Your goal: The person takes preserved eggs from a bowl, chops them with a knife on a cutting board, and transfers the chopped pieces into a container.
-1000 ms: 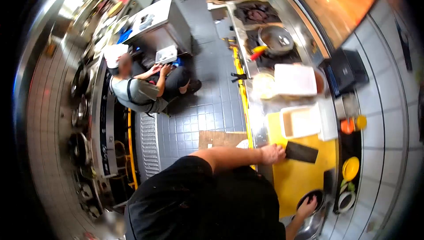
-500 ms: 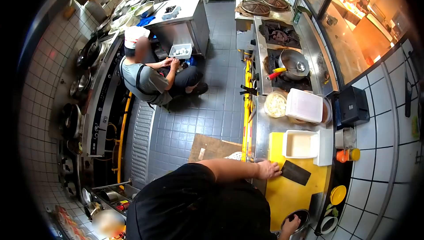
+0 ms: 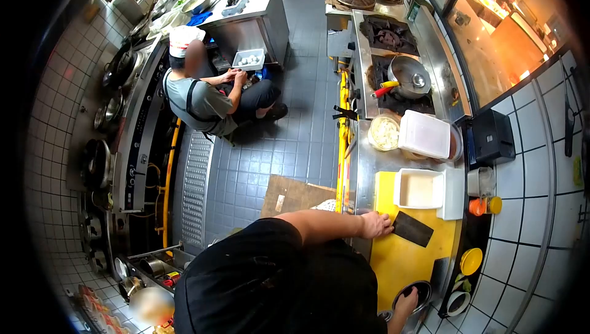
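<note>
Left hand: the person's left hand (image 3: 376, 225) is closed at the handle end of a cleaver (image 3: 413, 229), the handle hidden by the fingers.
Right hand: the right hand (image 3: 405, 302), well apart from the left, dips its fingers into a dark round bowl (image 3: 424, 292); whether they grip anything, one cannot tell.
Cleaver: its dark blade lies flat on a yellow board (image 3: 402, 259).
Board: it rests on the metal worktop (image 3: 364, 171), a white tub (image 3: 418, 206) at its far end.
Past the tub: a closed pale box (image 3: 425, 134) and a round container (image 3: 385, 148) of pale pieces.
Stove: a pan (image 3: 402, 74) sits on one burner.
Across the aisle: a seated co-worker (image 3: 196, 103), hands together near a tray (image 3: 247, 68) of white round items.
</note>
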`<state>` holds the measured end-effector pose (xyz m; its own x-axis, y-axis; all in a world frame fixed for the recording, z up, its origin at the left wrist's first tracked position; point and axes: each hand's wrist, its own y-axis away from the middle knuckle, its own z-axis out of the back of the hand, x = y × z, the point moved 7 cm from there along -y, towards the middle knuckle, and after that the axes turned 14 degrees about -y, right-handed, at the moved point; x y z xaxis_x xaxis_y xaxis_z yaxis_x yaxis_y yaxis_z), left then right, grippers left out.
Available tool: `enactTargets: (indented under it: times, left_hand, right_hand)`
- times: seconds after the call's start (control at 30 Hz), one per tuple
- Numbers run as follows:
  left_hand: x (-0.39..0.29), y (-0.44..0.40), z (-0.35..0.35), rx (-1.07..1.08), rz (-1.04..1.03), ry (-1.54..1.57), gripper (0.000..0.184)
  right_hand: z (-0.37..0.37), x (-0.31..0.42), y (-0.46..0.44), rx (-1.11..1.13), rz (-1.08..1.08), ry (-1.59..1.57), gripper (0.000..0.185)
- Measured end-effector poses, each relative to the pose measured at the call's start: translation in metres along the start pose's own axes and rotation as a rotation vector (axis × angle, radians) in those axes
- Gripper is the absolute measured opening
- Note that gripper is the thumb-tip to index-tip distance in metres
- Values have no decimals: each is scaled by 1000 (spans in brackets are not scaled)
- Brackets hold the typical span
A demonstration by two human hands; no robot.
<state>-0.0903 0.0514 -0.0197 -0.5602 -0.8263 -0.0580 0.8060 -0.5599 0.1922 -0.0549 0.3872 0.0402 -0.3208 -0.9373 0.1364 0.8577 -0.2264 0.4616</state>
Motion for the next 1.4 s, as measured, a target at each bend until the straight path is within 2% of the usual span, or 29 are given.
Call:
enactTargets:
  times: [0.1, 0.4, 0.53, 0.7, 1.0, 1.2, 1.4]
  left_hand:
    - [1, -1, 2, -4, 0, 24, 54]
    - [1, -6, -3, -10, -1, -12, 55]
    - [1, -7, 0, 22, 0, -11, 55]
    - [2, -6, 4, -57, 18, 7, 48]
    - [3, -6, 6, -29, 23, 65, 48]
    - [0, -13, -8, -37, 26, 60, 48]
    - [2, -12, -3, 6, 37, 77, 48]
  right_hand:
    - [-8, -15, -14, -17, 95, -3, 49]
    - [-13, -16, -18, -43, 154, -33, 49]
    - [-14, -17, -20, -42, 132, -52, 49]
    - [-17, -21, -24, -37, 111, -12, 47]
    - [-23, -32, -35, -55, 219, -72, 49]
    - [-18, -28, -33, -19, 123, -40, 47]
    - [-22, -39, -40, -114, 208, -72, 42]
